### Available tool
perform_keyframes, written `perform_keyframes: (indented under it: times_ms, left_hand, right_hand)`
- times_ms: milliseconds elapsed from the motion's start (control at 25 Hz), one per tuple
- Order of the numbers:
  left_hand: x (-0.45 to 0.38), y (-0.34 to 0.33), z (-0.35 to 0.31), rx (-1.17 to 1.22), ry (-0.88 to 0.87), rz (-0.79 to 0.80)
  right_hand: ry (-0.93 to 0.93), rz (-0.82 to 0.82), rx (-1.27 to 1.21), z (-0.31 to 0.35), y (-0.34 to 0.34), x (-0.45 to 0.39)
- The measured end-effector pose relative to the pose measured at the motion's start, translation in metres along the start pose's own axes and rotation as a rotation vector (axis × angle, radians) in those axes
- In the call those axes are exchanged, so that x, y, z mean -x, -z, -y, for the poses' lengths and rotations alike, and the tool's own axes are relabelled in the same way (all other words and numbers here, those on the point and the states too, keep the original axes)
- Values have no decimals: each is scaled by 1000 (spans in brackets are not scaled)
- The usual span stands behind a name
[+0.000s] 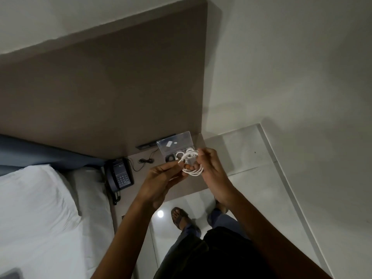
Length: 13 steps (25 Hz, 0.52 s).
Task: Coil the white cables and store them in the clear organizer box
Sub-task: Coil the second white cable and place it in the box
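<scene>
A white cable (192,165) is wound in loops between both my hands, above the bedside shelf. My left hand (161,178) pinches one end of the cable between thumb and fingers. My right hand (211,170) holds the looped bundle, its fingers wrapped through the coils. Just behind the cable stands the clear organizer box (175,146), its lid raised and leaning toward the wall panel. The box's compartments are partly hidden by the cable and my fingers.
A dark desk phone (119,176) sits on the bedside shelf (138,190) to the left, with a thin black cord (145,161) behind it. A bed with white pillows (36,208) fills the lower left. My feet stand on the glossy white floor (171,224) below.
</scene>
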<state>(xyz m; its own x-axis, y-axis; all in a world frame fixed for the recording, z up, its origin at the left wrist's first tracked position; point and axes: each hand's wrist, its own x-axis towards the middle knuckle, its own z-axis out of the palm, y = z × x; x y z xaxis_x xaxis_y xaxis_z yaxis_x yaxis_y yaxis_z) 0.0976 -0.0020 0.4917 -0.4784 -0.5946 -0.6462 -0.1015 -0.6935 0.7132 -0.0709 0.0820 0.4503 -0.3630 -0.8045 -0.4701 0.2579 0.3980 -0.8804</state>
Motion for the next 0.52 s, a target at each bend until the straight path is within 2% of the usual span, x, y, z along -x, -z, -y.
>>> perform_keyframes:
  times_ms: [80, 200, 320, 520]
  left_hand:
    - [-16, -2, 17, 76, 72, -68]
    - [-55, -14, 54, 69, 120, -227]
    - [-111, -17, 100, 70, 141, -371]
    - [-213, 18, 180, 110, 179, -489]
  right_hand:
    - [41, 40, 110, -14, 10, -16]
    - [13, 52, 196, -52, 30, -49]
    - [60, -13, 303, -106, 45, -85]
    - [98, -70, 443, -204, 56, -169]
